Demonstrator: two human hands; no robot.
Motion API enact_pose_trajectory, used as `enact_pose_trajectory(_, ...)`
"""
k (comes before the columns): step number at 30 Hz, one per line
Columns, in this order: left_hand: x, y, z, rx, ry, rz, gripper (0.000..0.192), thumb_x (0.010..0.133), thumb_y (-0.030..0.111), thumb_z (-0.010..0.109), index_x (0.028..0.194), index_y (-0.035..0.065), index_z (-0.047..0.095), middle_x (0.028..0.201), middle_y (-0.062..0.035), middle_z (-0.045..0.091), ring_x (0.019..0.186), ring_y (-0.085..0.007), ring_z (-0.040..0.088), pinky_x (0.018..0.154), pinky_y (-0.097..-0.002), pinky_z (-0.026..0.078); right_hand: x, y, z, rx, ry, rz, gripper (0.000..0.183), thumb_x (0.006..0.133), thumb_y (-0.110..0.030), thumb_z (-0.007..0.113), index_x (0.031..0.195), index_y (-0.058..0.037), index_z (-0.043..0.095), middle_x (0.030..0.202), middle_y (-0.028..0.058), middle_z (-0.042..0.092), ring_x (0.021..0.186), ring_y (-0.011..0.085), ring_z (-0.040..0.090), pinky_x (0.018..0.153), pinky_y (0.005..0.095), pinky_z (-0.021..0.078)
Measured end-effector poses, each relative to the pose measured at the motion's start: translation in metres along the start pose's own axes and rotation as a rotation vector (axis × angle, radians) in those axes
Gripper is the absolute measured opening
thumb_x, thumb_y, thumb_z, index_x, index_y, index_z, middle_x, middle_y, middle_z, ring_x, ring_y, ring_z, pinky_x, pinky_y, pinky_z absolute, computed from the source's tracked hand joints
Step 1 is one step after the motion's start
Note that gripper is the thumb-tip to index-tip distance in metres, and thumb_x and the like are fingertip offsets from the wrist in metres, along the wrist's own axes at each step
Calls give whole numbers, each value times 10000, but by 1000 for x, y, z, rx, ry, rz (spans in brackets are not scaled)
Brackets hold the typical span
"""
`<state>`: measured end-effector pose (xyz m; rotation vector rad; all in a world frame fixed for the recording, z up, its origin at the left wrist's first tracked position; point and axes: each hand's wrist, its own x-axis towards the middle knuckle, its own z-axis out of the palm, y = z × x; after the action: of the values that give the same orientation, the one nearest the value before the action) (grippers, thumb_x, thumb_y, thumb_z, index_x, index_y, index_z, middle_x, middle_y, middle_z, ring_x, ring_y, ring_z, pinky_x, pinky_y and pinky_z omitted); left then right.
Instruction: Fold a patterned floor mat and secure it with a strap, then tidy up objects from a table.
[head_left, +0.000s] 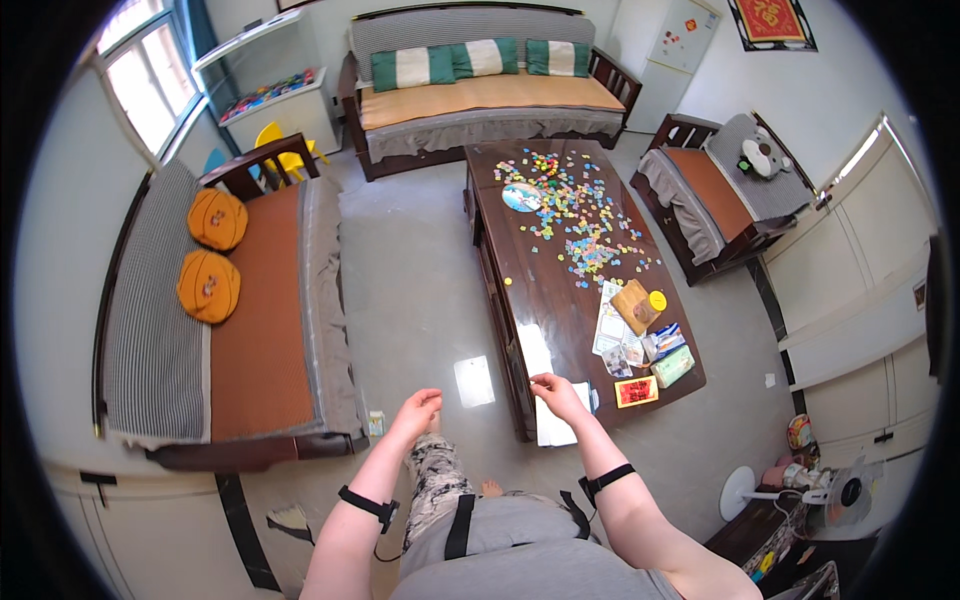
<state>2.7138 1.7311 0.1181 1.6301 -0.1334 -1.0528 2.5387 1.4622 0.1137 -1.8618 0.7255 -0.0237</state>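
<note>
My left hand (420, 414) is raised over the tiled floor with its fingers loosely bent; whether it holds anything small is unclear. Near the left edge of the dark wooden coffee table (517, 262), my right hand (557, 395) has thumb and fingertips close together, above white paper sheets (555, 427) at the table's corner. What lies between those fingertips is too small to tell. Many small colourful pieces (589, 251) are scattered over the table's far half, around a round picture board (522, 197). A red and yellow card (636, 391) lies right of the papers.
On the table's right side are a yellow-lidded container (658, 301), a brown packet (631, 306) and a green tissue pack (673, 366). A sofa with orange cushions (217, 218) stands left, another sofa (487, 97) ahead, an armchair (709, 195) and a white fan (844, 491) right.
</note>
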Motion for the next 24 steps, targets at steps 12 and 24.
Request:
enact_pose_trajectory(12,307,204,-88,223,-198,-36,341,866,172,554,1175,28,552,1004,-49,614,892,-122,542,777,-258,435,261,-61,-20,267,237,262,316,838,-165,589,1107,1,595,937,112,653,852,168,608,781,287,470)
enact_pose_trajectory(24,560,319,-52,326,-355,-79,346,891,204,552,1191,30,544,1075,-79,614,974,-144,548,832,-266,429,582,-54,-91,129,369,171,289,823,-197,611,1057,-28,631,870,73,657,758,135,599,670,277,480)
